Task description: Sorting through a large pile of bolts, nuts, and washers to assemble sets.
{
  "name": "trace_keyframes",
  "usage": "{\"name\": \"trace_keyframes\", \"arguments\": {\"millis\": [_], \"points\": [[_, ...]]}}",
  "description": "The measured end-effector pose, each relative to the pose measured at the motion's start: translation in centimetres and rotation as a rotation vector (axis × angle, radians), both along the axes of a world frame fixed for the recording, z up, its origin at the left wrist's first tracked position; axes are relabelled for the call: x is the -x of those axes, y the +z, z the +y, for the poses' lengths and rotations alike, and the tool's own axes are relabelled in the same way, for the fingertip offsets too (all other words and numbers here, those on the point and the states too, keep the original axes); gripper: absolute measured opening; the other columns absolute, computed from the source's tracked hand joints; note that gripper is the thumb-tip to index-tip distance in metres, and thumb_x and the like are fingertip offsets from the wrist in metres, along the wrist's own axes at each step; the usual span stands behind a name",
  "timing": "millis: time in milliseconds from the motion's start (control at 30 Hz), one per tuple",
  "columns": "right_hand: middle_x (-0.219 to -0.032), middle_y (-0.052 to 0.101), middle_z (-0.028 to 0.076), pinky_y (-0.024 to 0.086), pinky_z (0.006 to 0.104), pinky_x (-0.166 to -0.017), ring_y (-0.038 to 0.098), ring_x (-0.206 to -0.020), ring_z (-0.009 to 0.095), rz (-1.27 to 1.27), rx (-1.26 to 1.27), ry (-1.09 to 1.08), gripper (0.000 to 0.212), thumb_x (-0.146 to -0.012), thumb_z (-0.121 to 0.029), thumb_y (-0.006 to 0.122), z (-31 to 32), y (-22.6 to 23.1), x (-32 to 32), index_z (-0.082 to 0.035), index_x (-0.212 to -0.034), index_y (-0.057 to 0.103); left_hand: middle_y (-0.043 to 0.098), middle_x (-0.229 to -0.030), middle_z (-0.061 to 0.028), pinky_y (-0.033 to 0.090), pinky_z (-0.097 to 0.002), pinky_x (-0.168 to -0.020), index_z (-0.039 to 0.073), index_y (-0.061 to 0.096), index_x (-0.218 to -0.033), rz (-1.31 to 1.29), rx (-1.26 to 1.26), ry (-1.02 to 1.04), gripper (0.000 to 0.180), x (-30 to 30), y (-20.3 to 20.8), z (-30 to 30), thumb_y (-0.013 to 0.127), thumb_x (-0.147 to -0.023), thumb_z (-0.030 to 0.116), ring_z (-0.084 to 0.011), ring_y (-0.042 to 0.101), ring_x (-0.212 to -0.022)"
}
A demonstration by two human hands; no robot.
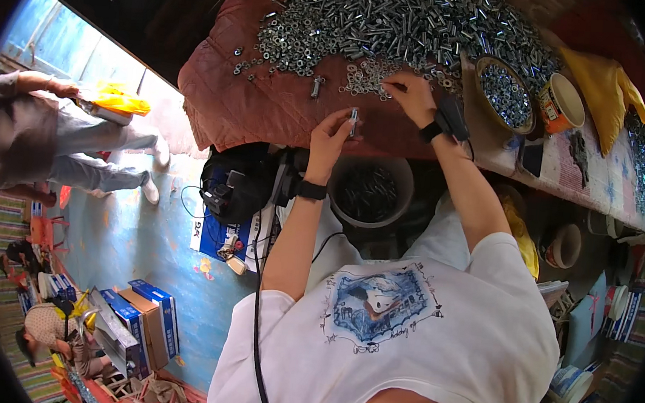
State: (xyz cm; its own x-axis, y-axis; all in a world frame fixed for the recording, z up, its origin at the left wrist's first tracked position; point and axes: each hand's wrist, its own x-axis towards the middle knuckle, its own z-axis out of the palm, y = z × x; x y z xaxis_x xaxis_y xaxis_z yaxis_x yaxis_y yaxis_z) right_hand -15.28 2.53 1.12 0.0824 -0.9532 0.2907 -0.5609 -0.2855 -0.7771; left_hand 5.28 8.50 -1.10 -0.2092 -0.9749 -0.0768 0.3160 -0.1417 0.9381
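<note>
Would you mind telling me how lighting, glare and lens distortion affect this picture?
In the head view, the bright opening at upper left looks washed out; there too, glints speckle the metal bolts, while the bucket below sits in shadow; the head view's fisheye blackens the corners, and the bolt at the left hand is too small to judge focus.

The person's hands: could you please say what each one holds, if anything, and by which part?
The left hand holds a metal bolt by its side, upright. Whether the right hand, by the small rings, holds anything cannot be told.
</note>
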Motion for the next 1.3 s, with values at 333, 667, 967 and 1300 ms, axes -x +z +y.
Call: {"name": "trace_keyframes", "arguments": {"millis": [333,667,967,1300], "points": [[-0.091,0.065,0.010,0.048,0.0281,-0.070,0.062,-0.082,0.019,-0.054,0.169,0.255,0.018,-0.080,-0.005,0.061,2.8,1.1,-3.1,-0.004,-0.097,0.066,0.061,-0.092,-0.0019,0.051,-0.0234,-0.066,-0.002,0.056,-0.112,-0.105,0.065,0.087,0.028,1.2,-0.1,-0.4,0.057,-0.088,0.012,-0.0083,0.058,-0.078],[-0.098,0.063,0.010,0.049,0.0331,-0.074,0.059,-0.088,0.026,-0.013,0.288,0.233,0.021,-0.079,-0.007,0.060,2.3,0.4,-4.4,-0.007,-0.100,0.064,0.060,-0.098,-0.0023,0.050,-0.0234,-0.069,-0.001,0.056,-0.113,-0.100,0.061,0.015,0.029,-0.3,0.7,-2.2,0.056,-0.088,0.012,-0.0075,0.057,-0.081],[-0.102,0.061,0.008,0.048,0.0303,-0.074,0.060,-0.088,0.022,-0.170,0.221,0.296,0.026,-0.082,-0.003,0.056,-1.6,0.5,-7.5,-0.006,-0.107,0.058,0.057,-0.104,-0.0065,0.056,-0.0279,-0.070,0.002,0.054,-0.114,0.100,0.078,0.139,0.028,-2.8,1.1,-2.8,0.055,-0.087,0.009,-0.0117,0.057,-0.088],[-0.108,0.050,0.013,0.046,0.0395,-0.083,0.053,-0.095,0.031,0.505,0.042,0.337,0.027,-0.076,-0.007,0.062,-13.2,-1.7,-10.5,-0.004,-0.102,0.058,0.062,-0.093,-0.0072,0.055,-0.0252,-0.067,-0.005,0.058,-0.106,-0.080,0.067,0.303,0.025,-7.9,-0.4,-5.2,0.059,-0.085,0.008,-0.0121,0.060,-0.084]]}}
